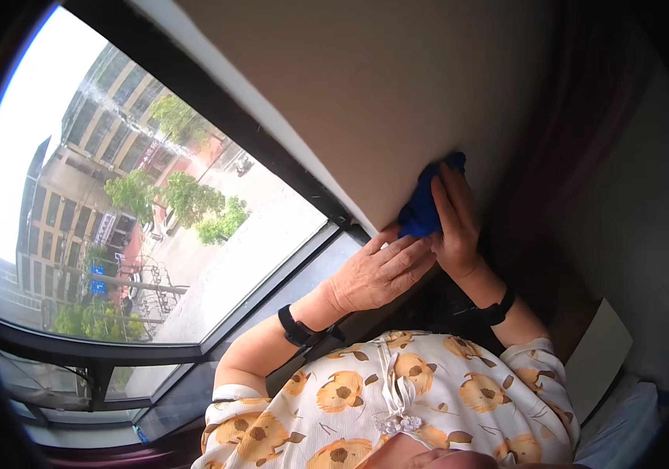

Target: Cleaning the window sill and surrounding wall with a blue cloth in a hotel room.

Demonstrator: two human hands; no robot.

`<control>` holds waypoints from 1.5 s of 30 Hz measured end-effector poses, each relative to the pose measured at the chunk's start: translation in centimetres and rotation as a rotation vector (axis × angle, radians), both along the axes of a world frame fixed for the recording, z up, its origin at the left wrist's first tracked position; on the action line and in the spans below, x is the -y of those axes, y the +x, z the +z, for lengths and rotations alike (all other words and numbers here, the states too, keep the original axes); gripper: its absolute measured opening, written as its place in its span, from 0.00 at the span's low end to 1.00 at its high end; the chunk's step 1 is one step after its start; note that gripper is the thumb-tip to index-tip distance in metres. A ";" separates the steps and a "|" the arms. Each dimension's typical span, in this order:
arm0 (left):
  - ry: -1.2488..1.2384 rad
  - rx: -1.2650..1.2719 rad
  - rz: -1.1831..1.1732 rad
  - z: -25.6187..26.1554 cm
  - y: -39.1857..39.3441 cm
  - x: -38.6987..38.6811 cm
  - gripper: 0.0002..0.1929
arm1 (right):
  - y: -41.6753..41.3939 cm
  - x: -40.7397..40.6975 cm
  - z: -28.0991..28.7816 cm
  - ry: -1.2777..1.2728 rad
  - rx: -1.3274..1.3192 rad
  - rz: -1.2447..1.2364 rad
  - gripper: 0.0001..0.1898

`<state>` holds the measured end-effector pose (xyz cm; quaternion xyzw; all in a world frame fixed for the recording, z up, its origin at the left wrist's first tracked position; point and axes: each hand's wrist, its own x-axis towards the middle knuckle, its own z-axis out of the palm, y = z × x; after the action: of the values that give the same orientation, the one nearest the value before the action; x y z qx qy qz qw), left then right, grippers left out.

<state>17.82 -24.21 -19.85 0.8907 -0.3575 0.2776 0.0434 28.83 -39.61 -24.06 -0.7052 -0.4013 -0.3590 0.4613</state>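
Note:
A crumpled blue cloth [419,208] lies against a pale flat surface [364,99], close to that surface's lower corner. My right hand [457,225] presses the cloth there, fingers extended along its right side. My left hand [384,269] grips the cloth's lower edge, with its fingertips close to the right palm. Part of the cloth is hidden beneath the fingers. A black band [293,328] circles the left wrist, and another dark band [497,308] is on the right one.
On the left, a large window pane [276,264] in a dark frame [205,99] looks onto a street with trees and buildings. Dark purplish fabric [575,117] hangs at right. Lower right are a pale panel [598,346] and light blue fabric [624,431].

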 end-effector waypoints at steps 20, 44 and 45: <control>-0.211 -0.241 0.535 -6.8 -16.6 -7.5 0.24 | -8.6 -3.0 -3.9 -0.739 -0.057 0.492 0.30; -0.530 -0.108 0.783 -9.5 -27.0 -8.9 0.38 | -18.5 -13.9 -3.7 -0.953 0.109 1.070 0.30; -0.534 -0.082 0.760 -9.5 -27.1 -9.1 0.38 | -19.1 -14.7 -4.1 -0.966 0.094 1.116 0.30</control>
<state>-9.30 -15.16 -29.36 0.9263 0.0800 0.3208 0.1806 9.77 -24.88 -28.15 -0.5047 -0.8328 0.1157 0.1957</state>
